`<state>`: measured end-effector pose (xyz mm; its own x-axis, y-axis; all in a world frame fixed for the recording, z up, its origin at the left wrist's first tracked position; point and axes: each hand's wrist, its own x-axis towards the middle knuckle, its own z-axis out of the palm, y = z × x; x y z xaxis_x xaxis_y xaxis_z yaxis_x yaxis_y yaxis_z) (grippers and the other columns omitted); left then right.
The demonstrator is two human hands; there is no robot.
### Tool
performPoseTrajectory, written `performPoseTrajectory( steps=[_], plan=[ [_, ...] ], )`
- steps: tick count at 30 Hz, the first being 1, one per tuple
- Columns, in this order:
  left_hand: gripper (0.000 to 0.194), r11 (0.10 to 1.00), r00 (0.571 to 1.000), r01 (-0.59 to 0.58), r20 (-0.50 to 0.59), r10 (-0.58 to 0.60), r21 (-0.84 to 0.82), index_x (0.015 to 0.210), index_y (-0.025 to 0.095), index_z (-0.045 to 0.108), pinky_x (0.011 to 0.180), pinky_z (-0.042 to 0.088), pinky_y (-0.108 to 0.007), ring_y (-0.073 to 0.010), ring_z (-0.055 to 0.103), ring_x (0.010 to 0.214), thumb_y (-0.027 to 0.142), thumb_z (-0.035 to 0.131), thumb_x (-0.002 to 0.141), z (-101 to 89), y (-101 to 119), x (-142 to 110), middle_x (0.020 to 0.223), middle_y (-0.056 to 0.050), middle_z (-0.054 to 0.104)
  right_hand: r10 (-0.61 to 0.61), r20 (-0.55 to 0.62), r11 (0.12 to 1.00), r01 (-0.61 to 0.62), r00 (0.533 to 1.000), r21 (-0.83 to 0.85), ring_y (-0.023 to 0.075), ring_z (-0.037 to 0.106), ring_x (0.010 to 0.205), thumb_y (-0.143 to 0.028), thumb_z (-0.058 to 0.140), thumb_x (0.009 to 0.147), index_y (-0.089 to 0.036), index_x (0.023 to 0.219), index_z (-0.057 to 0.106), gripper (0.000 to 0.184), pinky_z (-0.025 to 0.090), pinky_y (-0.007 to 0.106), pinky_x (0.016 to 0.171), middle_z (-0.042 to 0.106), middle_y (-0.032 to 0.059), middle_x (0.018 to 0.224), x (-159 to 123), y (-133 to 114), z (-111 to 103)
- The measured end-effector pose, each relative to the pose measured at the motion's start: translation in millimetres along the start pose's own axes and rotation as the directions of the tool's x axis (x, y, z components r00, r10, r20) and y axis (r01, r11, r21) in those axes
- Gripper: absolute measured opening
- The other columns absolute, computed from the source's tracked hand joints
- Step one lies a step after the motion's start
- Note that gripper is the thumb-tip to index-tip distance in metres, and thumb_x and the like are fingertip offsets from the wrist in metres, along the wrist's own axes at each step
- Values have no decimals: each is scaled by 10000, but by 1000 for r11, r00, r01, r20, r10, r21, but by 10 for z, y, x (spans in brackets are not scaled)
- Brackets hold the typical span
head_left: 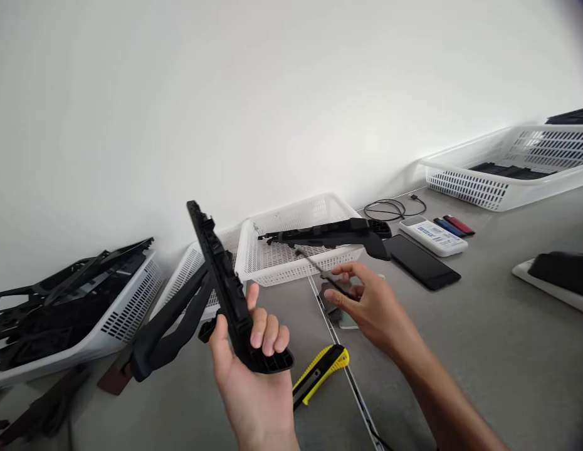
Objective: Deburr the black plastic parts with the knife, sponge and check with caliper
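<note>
My left hand (251, 357) is wrapped round the lower end of a long black plastic trim part (220, 275), holding it up at a tilt with its ribbed, clipped side showing. To the right, my right hand (362, 297) pinches a thin dark strip (315, 264) between thumb and fingers; its near end is hidden in the hand. The strip is apart from the trim part. Under my right hand lies a grey-green object (333, 304), partly covered. A yellow and black utility knife (322, 373) rests on the table just right of my left wrist.
A white basket (301, 269) with a black part across it stands behind my hands. Another black part (164, 341) leans at left, beside a full basket (131, 300). At right are a phone (423, 262), a white labelled device (432, 235), a cable (385, 210), lighters (454, 225) and another basket (508, 188).
</note>
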<state>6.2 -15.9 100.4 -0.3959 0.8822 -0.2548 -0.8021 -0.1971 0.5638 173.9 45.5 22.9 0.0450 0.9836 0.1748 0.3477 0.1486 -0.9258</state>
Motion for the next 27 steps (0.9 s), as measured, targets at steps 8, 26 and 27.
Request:
performPoseTrajectory(
  steps=[8, 26, 27],
  plan=[
    [529, 969, 972, 101, 186, -145, 224, 1159, 107, 779, 460, 487, -211, -135, 543, 585, 597, 635, 1024, -64, -149, 39, 682, 10, 554, -326, -65, 929, 333, 943, 165, 213, 653, 885, -297, 665, 1012, -277, 1128, 736, 138, 548, 337, 763, 702, 45, 1044, -139, -413, -85],
    [655, 907, 881, 316, 269, -390, 277, 938, 110, 748, 380, 415, -155, -90, 478, 535, 759, 662, 938, -67, -285, 89, 755, -33, 601, -529, -51, 844, 518, 847, -140, 242, 697, 1088, -76, 565, 1006, -299, 1196, 778, 362, 517, 399, 934, 747, 54, 1167, -93, -310, -132],
    [596, 910, 883, 321, 263, -388, 263, 933, 117, 741, 384, 419, -152, -87, 470, 533, 711, 694, 944, -54, -286, 86, 745, -21, 588, -530, -53, 843, 520, 846, -139, 241, 698, 1084, -79, 567, 1010, -299, 1201, 779, 360, 515, 402, 933, 747, 54, 1165, -92, -306, -131]
  ],
)
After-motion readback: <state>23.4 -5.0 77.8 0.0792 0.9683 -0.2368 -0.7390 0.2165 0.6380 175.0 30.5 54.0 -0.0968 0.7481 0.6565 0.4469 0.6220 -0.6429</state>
